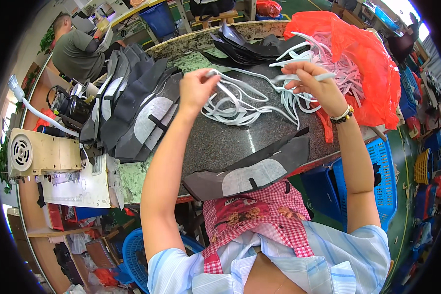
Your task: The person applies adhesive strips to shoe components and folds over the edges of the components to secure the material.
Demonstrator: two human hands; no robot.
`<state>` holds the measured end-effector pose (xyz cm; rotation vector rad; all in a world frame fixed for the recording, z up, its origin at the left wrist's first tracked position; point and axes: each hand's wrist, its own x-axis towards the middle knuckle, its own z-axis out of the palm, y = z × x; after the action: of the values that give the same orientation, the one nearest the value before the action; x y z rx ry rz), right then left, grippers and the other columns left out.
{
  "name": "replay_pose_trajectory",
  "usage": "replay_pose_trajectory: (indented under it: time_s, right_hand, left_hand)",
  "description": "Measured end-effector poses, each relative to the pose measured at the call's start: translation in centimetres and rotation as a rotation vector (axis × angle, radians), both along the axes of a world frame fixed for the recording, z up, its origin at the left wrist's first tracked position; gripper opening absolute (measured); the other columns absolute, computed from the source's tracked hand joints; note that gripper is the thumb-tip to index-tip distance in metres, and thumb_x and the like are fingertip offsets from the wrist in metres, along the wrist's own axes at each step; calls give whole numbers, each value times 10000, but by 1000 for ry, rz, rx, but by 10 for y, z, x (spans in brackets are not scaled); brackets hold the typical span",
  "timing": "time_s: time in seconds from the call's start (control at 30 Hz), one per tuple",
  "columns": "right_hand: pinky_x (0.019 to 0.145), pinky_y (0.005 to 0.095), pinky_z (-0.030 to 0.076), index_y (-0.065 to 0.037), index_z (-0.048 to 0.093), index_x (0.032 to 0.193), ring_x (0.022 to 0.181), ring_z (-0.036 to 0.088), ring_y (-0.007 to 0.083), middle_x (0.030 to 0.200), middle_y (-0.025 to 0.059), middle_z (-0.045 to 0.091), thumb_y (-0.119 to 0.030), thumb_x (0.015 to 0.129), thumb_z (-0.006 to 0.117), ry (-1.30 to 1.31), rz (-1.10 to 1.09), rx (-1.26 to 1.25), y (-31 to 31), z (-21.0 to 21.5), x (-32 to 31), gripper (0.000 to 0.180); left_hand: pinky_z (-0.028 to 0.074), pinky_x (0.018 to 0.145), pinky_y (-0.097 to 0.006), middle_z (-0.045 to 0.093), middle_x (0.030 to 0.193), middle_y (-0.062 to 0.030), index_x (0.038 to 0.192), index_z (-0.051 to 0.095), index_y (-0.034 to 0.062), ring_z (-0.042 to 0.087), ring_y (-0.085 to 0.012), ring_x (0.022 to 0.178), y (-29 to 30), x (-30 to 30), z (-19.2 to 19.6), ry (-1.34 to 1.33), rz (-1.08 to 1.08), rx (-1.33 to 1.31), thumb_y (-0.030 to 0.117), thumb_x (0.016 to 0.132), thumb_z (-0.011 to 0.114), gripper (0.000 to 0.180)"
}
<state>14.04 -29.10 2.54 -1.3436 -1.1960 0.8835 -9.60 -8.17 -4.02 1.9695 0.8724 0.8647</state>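
Observation:
My left hand (197,90) is raised over the dark speckled tabletop (206,152), thumb and fingers pinched on one end of a white strip (225,93). My right hand (318,87) is closed on another part of the white strips, and a short end sticks out to its right. Between and below both hands, loose white strips (235,116) lie in loops. Close to my body, a grey and black fabric panel (252,177) with a light patch and a small black tab lies along the table edge. More such panels (149,120) are stacked left of my left hand.
Beside my right hand, a red plastic bag (377,78) holds many white and pinkish strips. Black curved pieces (240,44) are piled at the back. A beige sewing machine (44,152) stands left; a blue basket (387,181) is lower right. Another person (78,51) sits far left.

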Motion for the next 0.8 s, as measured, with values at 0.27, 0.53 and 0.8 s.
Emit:
replay_pose_trajectory:
  time_s: [0.27, 0.53, 0.8]
  right_hand:
    - [810, 291, 559, 56, 589, 1217, 945, 697, 176, 1218, 159, 657, -167, 1012, 509, 186, 305, 29, -54, 28, -89, 313]
    - [764, 303, 583, 17, 603, 1250, 929, 728, 224, 1027, 143, 711, -72, 994, 520, -15, 191, -183, -77, -56, -115, 283]
    - [741, 308, 581, 24, 643, 1151, 921, 735, 244, 954, 165, 717, -35, 940, 581, -137, 276, -331, -62, -56, -127, 227]
  left_hand:
    - [399, 1058, -400, 571, 1289, -124, 1479, 369, 52, 528, -253, 1230, -120, -51, 52, -42, -688, -240, 184, 642, 902, 1002]
    - [526, 556, -226, 705, 831, -85, 1133, 654, -25, 668, -130, 713, -164, -126, 5, -64, -173, -937, 129, 968, 615, 229]
    - [521, 810, -243, 669, 1069, -105, 1269, 569, -24, 655, -136, 928, -179, -140, -27, -93, -15, -881, 131, 992, 580, 318]
